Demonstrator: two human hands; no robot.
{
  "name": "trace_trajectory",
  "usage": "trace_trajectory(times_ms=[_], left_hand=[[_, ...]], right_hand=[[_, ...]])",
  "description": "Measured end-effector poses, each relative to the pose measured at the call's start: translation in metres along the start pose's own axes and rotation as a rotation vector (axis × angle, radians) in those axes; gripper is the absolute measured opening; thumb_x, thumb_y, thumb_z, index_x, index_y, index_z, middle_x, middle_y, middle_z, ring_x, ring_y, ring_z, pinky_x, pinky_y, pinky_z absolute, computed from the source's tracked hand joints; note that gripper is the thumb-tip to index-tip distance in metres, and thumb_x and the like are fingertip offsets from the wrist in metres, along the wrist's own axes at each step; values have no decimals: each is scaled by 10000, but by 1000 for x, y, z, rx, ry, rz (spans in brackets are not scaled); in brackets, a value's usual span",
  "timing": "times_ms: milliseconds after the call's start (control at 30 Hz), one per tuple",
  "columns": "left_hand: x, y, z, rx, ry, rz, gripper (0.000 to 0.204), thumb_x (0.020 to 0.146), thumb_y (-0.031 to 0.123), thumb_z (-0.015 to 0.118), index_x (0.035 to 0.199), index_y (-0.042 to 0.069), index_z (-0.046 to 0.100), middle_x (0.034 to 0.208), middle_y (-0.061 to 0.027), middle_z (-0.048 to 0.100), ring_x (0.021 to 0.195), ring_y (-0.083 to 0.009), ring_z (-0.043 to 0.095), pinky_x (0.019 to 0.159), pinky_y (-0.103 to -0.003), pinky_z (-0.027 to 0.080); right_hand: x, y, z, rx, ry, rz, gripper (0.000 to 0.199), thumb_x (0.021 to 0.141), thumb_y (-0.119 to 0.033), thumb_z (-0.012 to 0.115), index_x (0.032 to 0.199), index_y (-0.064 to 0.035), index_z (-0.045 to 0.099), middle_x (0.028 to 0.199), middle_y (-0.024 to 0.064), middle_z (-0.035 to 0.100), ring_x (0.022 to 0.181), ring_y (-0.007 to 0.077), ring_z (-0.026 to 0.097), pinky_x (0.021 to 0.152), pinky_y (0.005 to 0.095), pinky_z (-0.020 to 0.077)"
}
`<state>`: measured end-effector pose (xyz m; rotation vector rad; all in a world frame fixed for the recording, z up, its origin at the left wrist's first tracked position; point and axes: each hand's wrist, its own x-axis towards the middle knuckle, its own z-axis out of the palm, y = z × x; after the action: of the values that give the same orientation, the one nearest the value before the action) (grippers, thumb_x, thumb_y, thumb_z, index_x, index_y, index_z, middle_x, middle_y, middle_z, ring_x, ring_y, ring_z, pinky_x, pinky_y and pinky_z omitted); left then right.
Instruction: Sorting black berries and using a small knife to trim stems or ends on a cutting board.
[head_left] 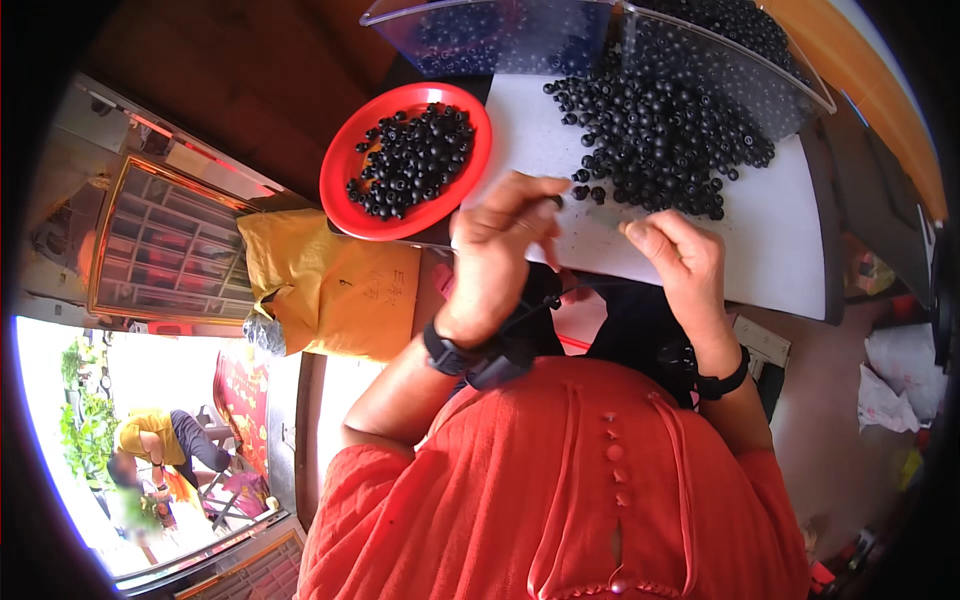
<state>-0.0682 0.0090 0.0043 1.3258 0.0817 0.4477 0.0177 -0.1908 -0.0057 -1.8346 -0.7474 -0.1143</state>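
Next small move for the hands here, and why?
Probably slide the bead pinched in the left hand down the thin dark cord. The right hand rests fingertips-down on the white board beside the loose black beads, well placed to pick another.

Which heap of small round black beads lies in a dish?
The smaller heap of black beads, in the round red plastic plate; the larger heap lies loose on the white board.

Yellow padded envelope beside table; compartmented wooden tray further left.
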Motion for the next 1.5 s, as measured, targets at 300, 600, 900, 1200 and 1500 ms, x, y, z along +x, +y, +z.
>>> trace_trajectory(times_ms=[300,600,900,1200,1500], left_hand=[[38,28,-69,1234,217,530,208,840,-12,738,1035,51,773,1063,-117,695,999,-318,639,864,-399,531],[40,-21,9,1109,-148,488,153,801,78,752,945,29,736,925,-129,635,921,-349,621,792,-467,537],[37,0,-15,1209,-336,518,163,809,-13,720,962,39,732,919,-116,638,916,-320,638,755,-430,556],[15,-9,-16,999,-29,329,130,841,4,746,969,-1,722,881,-102,651,780,-240,659,717,-347,529],[32,-13,-15,1244,-66,481,21,832,14,710,848,24,721,897,-120,619,897,-343,634,744,-447,544]], right_hand=[[8,4,-11,264,35,196,277,1026,-238,712,934,19,754,772,-5,679,624,39,467,565,222,371],[7,11,-3,239,140,70,265,993,-199,751,836,13,726,574,-47,447,544,22,359,484,259,290],[6,12,-2,223,139,23,245,980,-179,755,843,23,728,568,-20,469,535,32,361,480,270,297],[7,12,0,135,110,0,247,961,-179,766,824,21,717,544,18,455,505,56,371,470,285,309],[6,9,2,89,109,16,247,959,-195,761,823,8,725,540,24,480,494,66,400,472,292,335]])
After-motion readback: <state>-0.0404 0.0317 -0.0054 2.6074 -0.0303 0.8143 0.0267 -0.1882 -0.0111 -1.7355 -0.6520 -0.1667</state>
